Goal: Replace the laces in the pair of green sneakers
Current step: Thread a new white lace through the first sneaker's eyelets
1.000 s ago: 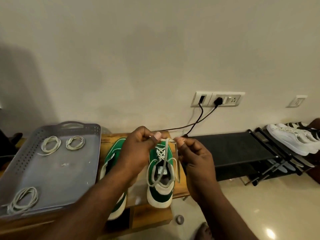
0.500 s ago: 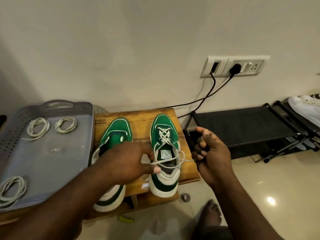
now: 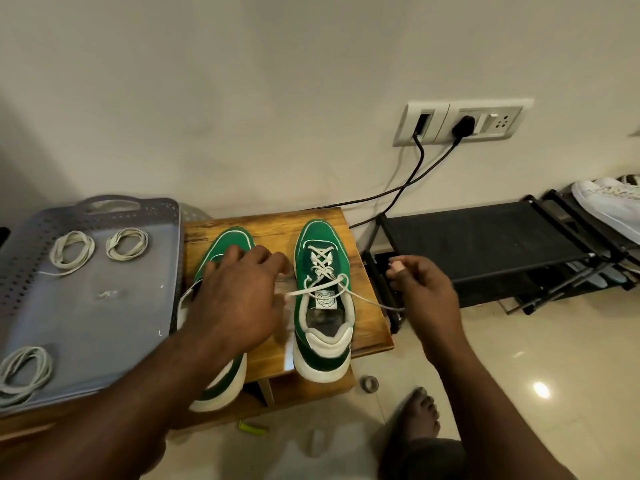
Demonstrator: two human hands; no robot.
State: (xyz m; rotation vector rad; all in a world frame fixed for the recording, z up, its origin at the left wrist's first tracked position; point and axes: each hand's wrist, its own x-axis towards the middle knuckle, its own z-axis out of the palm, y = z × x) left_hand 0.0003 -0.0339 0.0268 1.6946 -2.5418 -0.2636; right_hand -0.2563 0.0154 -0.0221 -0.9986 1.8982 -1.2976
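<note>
— Pinching anything, the right hand [image 3: 422,292]?

— Yes. Its fingers [image 3: 412,271] are curled on one end of the white lace [image 3: 320,252]. The lace runs taut from the upper eyelets of the laced sneaker [image 3: 322,341], past the bench [image 3: 277,226] edge, to that hand (which hangs over the floor [image 3: 554,358], in front of the black shoe rack [image 3: 485,244]).

— And the left hand [image 3: 239,296]?

— Fingers spread and fairly straight, gripping nothing. It's palm down over the other sneaker [image 3: 225,244], hiding its middle. The lace's 2nd end lies just beside the thumb; touching or not, can't tell.

— Where do the sneakers sit?

— Side by side on the wooden bench, toes twd the wall [image 3: 242,98], heels overhanging the near edge. The laced one's on the right.

— Anything else nearby?

— Grey tray [image 3: 86,306] just left of the sneakers, w/ three coiled lace bundles [image 3: 72,249]: two at its far end, one at the near-left corner. White shoes [image 3: 609,206] sit on the rack's far right. Two black cables [image 3: 420,157] drop from the wall socket [image 3: 460,123]. A bare foot [image 3: 419,414] rests on the floor, below the right hand.
</note>
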